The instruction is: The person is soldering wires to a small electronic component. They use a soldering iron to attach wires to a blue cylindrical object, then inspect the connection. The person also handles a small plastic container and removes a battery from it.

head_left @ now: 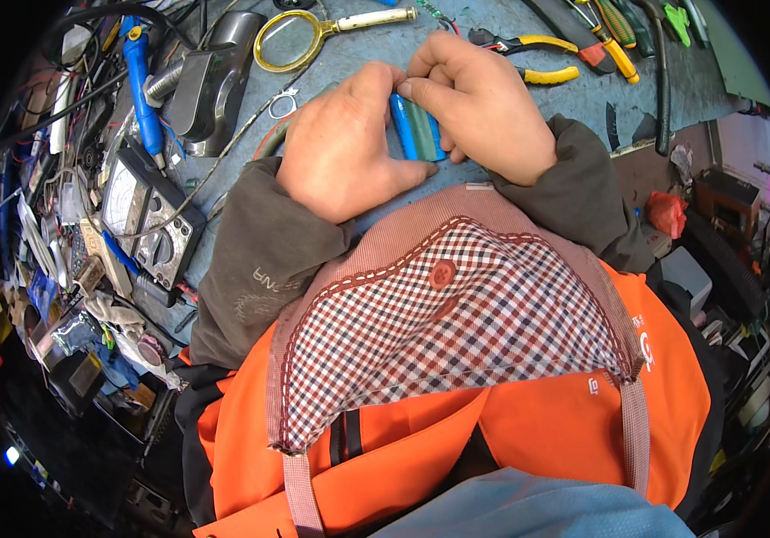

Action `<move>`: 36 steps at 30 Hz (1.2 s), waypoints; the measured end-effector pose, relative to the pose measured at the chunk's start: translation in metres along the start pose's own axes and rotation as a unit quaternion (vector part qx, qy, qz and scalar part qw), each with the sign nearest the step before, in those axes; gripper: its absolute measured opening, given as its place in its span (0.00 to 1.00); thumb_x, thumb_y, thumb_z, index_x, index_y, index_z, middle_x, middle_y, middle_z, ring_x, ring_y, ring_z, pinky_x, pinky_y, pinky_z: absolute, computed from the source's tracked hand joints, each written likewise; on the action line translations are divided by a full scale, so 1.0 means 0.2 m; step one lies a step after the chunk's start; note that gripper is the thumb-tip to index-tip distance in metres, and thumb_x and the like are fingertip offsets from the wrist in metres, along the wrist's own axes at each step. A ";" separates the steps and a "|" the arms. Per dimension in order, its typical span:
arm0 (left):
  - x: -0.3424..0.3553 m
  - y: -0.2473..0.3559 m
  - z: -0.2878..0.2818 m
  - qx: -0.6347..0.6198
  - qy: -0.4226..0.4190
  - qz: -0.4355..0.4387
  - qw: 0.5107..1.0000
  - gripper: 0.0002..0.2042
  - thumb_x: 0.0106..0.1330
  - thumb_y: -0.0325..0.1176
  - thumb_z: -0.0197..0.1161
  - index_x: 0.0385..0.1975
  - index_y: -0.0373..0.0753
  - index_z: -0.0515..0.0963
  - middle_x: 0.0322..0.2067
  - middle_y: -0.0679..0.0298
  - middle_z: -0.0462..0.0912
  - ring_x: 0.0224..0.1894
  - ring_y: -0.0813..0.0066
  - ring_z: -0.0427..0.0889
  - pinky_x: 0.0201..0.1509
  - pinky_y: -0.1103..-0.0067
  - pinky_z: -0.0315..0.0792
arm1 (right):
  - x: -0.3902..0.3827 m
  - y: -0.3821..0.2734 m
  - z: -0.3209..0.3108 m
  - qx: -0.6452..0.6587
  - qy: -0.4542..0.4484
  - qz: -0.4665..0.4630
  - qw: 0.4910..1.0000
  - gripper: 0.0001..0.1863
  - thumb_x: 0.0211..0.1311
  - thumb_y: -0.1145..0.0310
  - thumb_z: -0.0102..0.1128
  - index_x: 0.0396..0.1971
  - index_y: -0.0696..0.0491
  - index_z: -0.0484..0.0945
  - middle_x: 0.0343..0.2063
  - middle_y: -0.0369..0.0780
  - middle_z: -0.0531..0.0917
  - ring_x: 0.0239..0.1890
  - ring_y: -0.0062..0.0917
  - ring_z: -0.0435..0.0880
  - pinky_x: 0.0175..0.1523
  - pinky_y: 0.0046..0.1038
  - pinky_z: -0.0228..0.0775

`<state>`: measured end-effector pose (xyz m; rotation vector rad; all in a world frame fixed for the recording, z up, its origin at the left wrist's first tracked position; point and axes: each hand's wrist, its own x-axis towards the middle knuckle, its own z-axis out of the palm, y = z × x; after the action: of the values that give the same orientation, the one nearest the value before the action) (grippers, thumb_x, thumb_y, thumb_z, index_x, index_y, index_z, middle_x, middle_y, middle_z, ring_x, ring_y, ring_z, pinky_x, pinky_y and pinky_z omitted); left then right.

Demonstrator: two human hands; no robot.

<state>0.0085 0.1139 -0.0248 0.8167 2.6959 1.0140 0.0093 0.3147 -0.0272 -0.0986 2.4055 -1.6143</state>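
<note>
Between both hands, over the grey-blue bench top [546, 99], is a small bright blue, rounded block [417, 130] that looks like a battery pack, with a dark greenish band along its face. My left hand [340, 143] curls round its left side, the thumb reaching along its near end. At its far end, the thumb and forefinger of my right hand [484, 112] are pinched together, and the other fingers bend behind its right side. Whatever sits between those right fingertips is hidden. Just beyond my right hand lie pliers [551, 43] with yellow-and-black handles.
A magnifying glass [288, 41] lies beyond my left hand. Screwdrivers [618, 58] lie at the far right. On the left are a dark metal device [215, 90], a blue-handled tool [140, 94], a dial multimeter [147, 224] and tangled cables. My checked apron [457, 314] borders the bench.
</note>
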 end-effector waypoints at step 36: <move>0.00 -0.03 -0.03 -0.018 -0.041 0.037 0.998 0.37 0.48 0.37 0.87 0.59 0.37 0.75 0.36 0.59 0.82 0.38 0.60 0.85 0.44 0.68 0.82 | 0.02 -0.05 -0.08 -0.053 -0.142 0.046 0.987 0.10 0.80 0.66 0.58 0.50 0.56 0.75 0.21 0.35 0.78 0.13 0.19 0.76 0.18 0.27 0.65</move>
<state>0.0038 0.1075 -0.0231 0.9357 2.5894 1.0179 -0.0001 0.3250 -0.0138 -0.2180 2.2386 -1.3323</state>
